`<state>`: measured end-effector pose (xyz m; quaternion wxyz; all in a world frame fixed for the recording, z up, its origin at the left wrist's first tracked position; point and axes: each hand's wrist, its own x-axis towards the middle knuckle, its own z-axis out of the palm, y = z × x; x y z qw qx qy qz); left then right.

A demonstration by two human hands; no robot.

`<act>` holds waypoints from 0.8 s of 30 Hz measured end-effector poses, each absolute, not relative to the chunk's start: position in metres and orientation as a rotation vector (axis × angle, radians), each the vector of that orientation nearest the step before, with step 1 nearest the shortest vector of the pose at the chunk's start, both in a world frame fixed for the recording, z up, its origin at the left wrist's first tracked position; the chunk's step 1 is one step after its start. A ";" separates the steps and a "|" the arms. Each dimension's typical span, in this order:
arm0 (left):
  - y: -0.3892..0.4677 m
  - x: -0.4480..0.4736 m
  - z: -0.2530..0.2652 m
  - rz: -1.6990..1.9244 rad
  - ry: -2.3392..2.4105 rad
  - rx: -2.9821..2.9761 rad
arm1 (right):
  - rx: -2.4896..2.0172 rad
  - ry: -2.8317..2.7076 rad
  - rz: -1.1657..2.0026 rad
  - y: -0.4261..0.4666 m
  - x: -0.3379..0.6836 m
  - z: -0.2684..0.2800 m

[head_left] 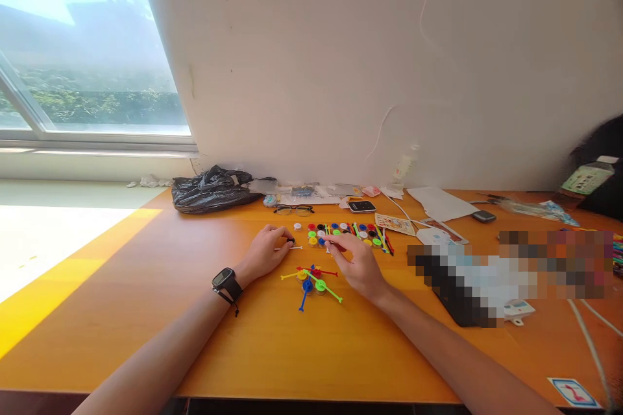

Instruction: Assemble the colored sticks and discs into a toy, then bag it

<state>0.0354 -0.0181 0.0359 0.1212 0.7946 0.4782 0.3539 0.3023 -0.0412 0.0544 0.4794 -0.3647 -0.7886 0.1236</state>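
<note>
My left hand (267, 253), with a watch (224, 279) on its wrist, rests on the table with its fingertips closed on a small black round piece (291, 242). A thin white arrow (297, 248) sticks out beside those fingers. Thumb and forefinger of my right hand (359, 264) are pinched together by the rows of coloured round pieces (312, 227); a bit of white shows at the tips, too small to name. Nearer to me, between my forearms, stands a cluster of round pieces (307, 286) topped with yellow, red, blue and green arrows.
Behind the pieces are glasses (294, 210), a black plastic bag (214, 190) and a small black-and-white device (361, 206). A printed card (395, 224), white paper (442, 204) and a cable lie to the right. A sticker (574, 392) marks the near right corner.
</note>
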 end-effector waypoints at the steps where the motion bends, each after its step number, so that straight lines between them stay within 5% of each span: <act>1: -0.019 0.035 0.037 1.041 1.393 2.305 | -0.893 -1.926 0.290 -0.042 0.302 0.056; 14: -0.018 0.044 0.039 1.405 1.091 1.693 | -1.015 -1.856 0.359 -0.052 0.301 0.070; 24: -0.038 0.053 0.061 1.283 0.916 1.401 | -0.921 -1.921 0.342 -0.048 0.301 0.062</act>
